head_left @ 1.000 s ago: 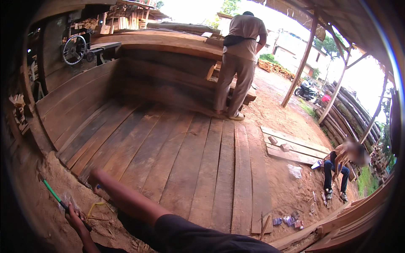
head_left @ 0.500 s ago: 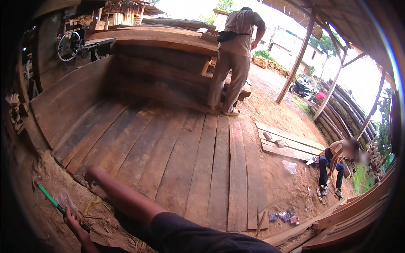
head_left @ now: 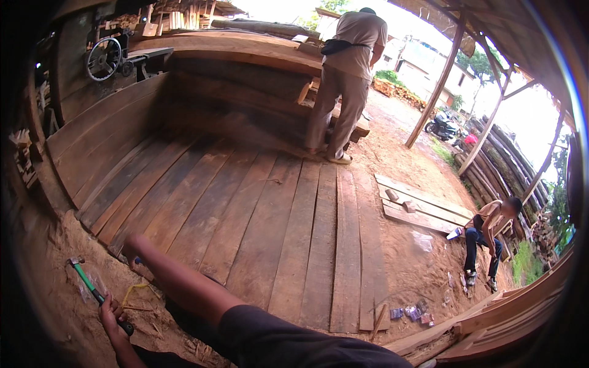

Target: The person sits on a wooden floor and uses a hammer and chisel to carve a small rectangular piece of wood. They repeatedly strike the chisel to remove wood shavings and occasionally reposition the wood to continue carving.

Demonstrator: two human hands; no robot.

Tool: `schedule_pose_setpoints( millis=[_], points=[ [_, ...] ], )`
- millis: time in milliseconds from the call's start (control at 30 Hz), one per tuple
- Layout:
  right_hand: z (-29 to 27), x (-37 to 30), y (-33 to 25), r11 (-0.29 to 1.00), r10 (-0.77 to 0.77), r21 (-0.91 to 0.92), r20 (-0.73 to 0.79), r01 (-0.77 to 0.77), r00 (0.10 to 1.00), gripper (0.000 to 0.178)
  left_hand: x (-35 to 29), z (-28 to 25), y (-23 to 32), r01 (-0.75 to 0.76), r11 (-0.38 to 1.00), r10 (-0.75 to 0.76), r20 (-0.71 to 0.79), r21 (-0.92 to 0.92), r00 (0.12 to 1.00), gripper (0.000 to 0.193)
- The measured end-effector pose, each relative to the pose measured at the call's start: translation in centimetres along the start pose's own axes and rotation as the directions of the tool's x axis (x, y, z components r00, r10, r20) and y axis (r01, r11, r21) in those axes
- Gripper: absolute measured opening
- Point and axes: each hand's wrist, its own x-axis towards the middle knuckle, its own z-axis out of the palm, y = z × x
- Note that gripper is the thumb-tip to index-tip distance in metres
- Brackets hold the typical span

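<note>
1. Clearly, the hammer (head_left: 91, 285) is at the lower left, its metal head up and away from the body, over bare dirt.
2. The left hand (head_left: 111, 314) is wrapped around the dark end of its green handle, grasping it.
3. My judgement of the step in hand: the hammer is being held, not striking, as its head meets no nail or plank. A next move with it would call for a firm hold low on the handle and room around the head.
4. The right hand (head_left: 135, 246) is blurred at the end of its forearm, near the edge of the planks (head_left: 251, 227). A small blue thing (head_left: 138, 262) shows just below it; I cannot tell whether the fingers grasp it.
5. A yellow strap (head_left: 130, 292) lies on the dirt between the hands.
6. Farther out, one person stands (head_left: 346, 73) facing away and another sits (head_left: 481, 242), near loose boards (head_left: 423, 205).
</note>
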Motion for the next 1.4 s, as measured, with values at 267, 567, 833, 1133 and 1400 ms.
schedule_pose_setpoints(
  millis=[267, 567, 833, 1133, 1400],
  points=[
    [-0.8, -2.5, -1.7, 0.998, 0.048, 0.044, 0.093, -0.053, 0.995, 0.047, -0.6, 0.5, 0.7, 0.107, 0.97, -0.105, 0.021, -0.22, 0.994, 0.031],
    [-0.8, -1.1, 0.5, 0.999, -0.033, -0.023, 0.066, 0.035, 0.997, 0.049, -0.1, 1.2, 0.4, 0.181, 0.936, -0.163, 0.083, -0.303, 0.983, 0.028],
    [-0.1, 6.5, 0.7, 0.997, -0.027, -0.059, 0.269, 0.045, 0.963, 0.049, 1.6, -1.5, 0.8, 0.205, 0.89, -0.155, 0.154, -0.407, 0.976, 0.027],
    [0.1, 8.4, -0.7, 0.889, -0.283, -0.304, 0.22, 0.342, 0.933, 0.05, 4.5, -5.1, 2.4, 0.202, 0.968, -0.174, 0.185, -0.146, 0.967, 0.036],
    [-0.9, 4.4, 3.3, 0.912, -0.216, -0.343, 0.064, 0.225, 0.974, 0.049, 2.6, -1.2, 1.4, 0.128, 0.99, -0.111, 0.221, -0.062, 0.969, 0.036]
  ],
)
